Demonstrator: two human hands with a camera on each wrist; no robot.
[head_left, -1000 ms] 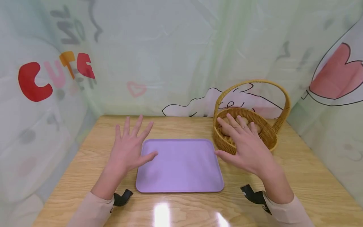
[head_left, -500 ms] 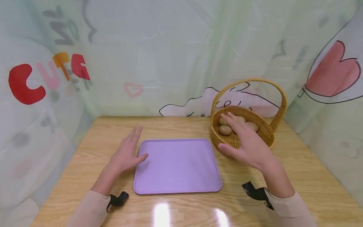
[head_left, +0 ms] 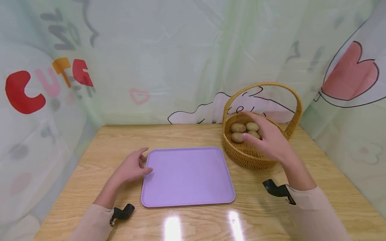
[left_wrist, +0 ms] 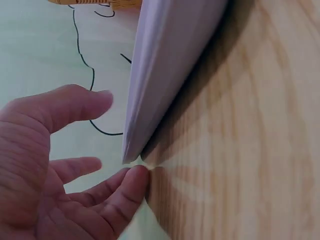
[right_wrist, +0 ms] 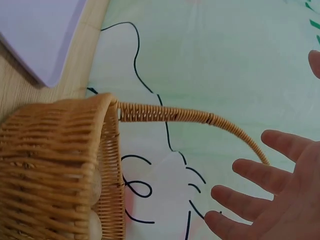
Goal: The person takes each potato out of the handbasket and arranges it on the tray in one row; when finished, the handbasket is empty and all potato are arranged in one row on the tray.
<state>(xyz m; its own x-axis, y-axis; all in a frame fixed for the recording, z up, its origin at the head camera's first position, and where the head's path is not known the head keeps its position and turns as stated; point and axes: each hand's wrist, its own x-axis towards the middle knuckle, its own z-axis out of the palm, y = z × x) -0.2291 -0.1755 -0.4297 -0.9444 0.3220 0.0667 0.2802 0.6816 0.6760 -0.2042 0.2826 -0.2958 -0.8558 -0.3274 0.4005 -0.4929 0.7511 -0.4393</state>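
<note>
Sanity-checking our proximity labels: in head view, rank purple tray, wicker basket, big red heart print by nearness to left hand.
From the left hand:
1. Purple tray, beside it, right.
2. Wicker basket, beyond tray's right side.
3. Big red heart print, high, far right.

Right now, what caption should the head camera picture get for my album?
Left hand at a purple tray's edge, right hand above a basket of brown ovals.
</note>
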